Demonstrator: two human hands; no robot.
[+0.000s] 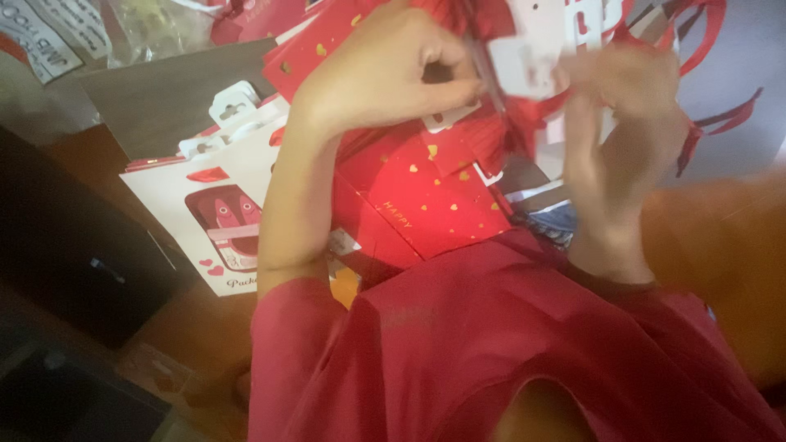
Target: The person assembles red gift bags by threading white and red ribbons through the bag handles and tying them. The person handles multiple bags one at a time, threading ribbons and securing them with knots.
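My left hand (385,74) is raised with thumb and fingers pinched on a thin red ribbon (490,82). The ribbon runs down beside a white card tab (528,61) with punched holes. My right hand (622,106), blurred by motion, is curled against the right edge of that tab and grips it. Below both hands lies a red gift bag with gold hearts (434,196), flat and partly hidden by my left forearm. My red sleeves and shirt fill the bottom of the view.
White paper bags with red pictures and cut-out handles (214,205) are stacked at the left. A grey board (164,102) lies behind them. Loose red ribbons (708,37) hang at the top right. A dark block (74,245) sits at the left edge.
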